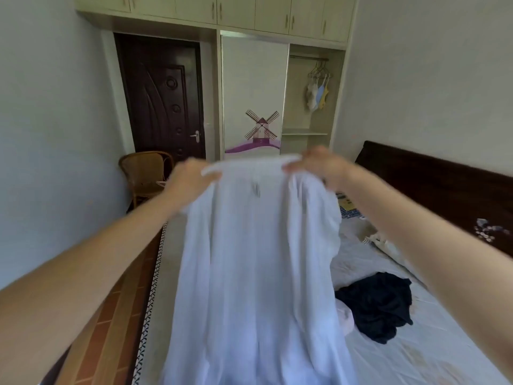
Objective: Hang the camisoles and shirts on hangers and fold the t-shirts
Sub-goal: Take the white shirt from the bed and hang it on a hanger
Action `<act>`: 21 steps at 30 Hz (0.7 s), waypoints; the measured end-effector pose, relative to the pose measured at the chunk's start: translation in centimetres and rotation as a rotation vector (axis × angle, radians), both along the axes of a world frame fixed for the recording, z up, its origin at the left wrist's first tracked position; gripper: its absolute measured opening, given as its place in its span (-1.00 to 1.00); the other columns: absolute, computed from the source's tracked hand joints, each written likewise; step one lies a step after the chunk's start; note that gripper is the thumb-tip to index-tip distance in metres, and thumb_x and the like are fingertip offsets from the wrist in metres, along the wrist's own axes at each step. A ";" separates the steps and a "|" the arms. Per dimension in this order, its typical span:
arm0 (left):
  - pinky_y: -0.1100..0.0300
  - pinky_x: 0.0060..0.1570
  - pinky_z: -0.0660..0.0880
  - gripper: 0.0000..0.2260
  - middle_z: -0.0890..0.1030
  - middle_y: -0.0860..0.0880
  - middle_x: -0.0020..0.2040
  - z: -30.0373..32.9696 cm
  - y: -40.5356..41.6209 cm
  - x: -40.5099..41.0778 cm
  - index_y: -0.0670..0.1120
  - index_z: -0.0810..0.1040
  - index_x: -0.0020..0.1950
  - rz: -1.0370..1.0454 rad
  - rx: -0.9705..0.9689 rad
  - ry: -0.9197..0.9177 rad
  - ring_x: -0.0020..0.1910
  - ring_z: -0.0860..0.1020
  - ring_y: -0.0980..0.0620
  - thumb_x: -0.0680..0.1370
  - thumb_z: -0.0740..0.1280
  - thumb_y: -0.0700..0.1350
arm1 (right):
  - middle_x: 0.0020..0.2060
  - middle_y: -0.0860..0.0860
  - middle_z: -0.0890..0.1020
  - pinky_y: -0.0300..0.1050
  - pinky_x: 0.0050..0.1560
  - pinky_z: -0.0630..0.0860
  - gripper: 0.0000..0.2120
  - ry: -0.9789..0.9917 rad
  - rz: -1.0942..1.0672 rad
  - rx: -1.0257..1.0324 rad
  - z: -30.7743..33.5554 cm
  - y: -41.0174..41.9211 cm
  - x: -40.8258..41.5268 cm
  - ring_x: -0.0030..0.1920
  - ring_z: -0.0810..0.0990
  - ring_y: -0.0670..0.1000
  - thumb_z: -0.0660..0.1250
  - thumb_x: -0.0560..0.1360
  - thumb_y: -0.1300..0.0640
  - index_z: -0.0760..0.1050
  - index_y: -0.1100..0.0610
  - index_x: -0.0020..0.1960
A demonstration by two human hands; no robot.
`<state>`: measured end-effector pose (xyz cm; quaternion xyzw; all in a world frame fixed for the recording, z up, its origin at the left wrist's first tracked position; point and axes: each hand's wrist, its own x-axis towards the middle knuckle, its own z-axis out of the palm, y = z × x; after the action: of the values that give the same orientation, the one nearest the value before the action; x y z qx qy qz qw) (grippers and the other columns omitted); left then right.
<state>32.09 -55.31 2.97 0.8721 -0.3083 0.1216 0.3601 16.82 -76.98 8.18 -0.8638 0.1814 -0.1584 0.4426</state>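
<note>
Pale blue shirt hangs full length above the bed, collar edge uppermost, fabric blurred. Both arms extended forward. Left hand and right hand each pinch the collar, grips clamped on cloth.

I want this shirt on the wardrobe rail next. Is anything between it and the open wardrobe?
Nothing visible blocks the way. Both hands, left hand and right hand, hold the shirt up over the bed; the open wardrobe lies straight ahead.
</note>
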 end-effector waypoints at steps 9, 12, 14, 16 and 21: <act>0.13 -0.19 0.42 -0.79 0.60 -0.09 -0.15 -1.0 -4.2 -2.9 0.00 0.60 -0.22 0.059 0.208 0.053 0.00 0.59 -0.20 0.57 0.26 -0.12 | -0.34 0.05 0.44 -0.07 -0.30 0.24 -0.79 -0.040 -0.066 -0.457 -4.8 1.1 3.1 -0.21 0.42 0.08 0.33 0.51 0.19 0.39 0.16 -0.26; 0.01 -0.08 0.52 -0.76 0.62 -0.13 -0.06 -1.8 -3.1 -1.0 0.00 0.53 -0.17 0.161 0.043 -0.051 -0.01 0.57 -0.22 0.63 0.18 -0.01 | -0.43 -0.01 0.37 -0.09 -0.38 0.22 -0.67 -0.230 -0.159 -0.227 -4.7 -1.6 3.6 -0.34 0.35 0.05 0.35 0.50 0.21 0.29 0.10 -0.36; -0.07 -0.07 0.51 -0.67 0.57 -0.08 -0.18 -1.0 -2.4 -0.8 0.02 0.36 -0.34 0.147 -0.027 -0.093 -0.06 0.56 -0.24 0.64 0.18 -0.03 | -0.39 0.03 0.35 -0.09 -0.34 0.19 -0.69 -0.257 -0.090 -0.210 -3.1 -1.6 3.6 -0.35 0.29 0.03 0.37 0.50 0.18 0.28 0.13 -0.32; -0.05 -0.11 0.50 -0.64 0.47 -0.04 -0.28 -1.0 -2.2 -0.9 0.03 0.31 -0.36 0.157 -0.095 -0.092 -0.08 0.57 -0.25 0.65 0.18 -0.07 | -0.36 0.05 0.37 -0.12 -0.31 0.23 -0.72 -0.253 -0.067 -0.111 -2.8 -0.5 4.3 -0.34 0.31 0.02 0.38 0.50 0.16 0.32 0.12 -0.29; 0.10 -0.24 0.36 -0.66 0.44 -0.02 -0.34 -1.7 -1.0 -1.3 -0.04 0.36 -0.33 0.205 -0.168 -0.066 -0.18 0.50 -0.13 0.66 0.17 -0.12 | -0.14 0.15 0.63 -0.14 -0.21 0.56 -0.82 -0.158 0.007 0.422 -3.4 1.4 5.2 -0.20 0.62 0.10 0.42 0.52 0.15 0.52 0.26 0.00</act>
<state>30.80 -56.29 1.30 0.8612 -0.2181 0.2119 0.4072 22.05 -75.62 4.74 -0.7375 0.1724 -0.1823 0.6270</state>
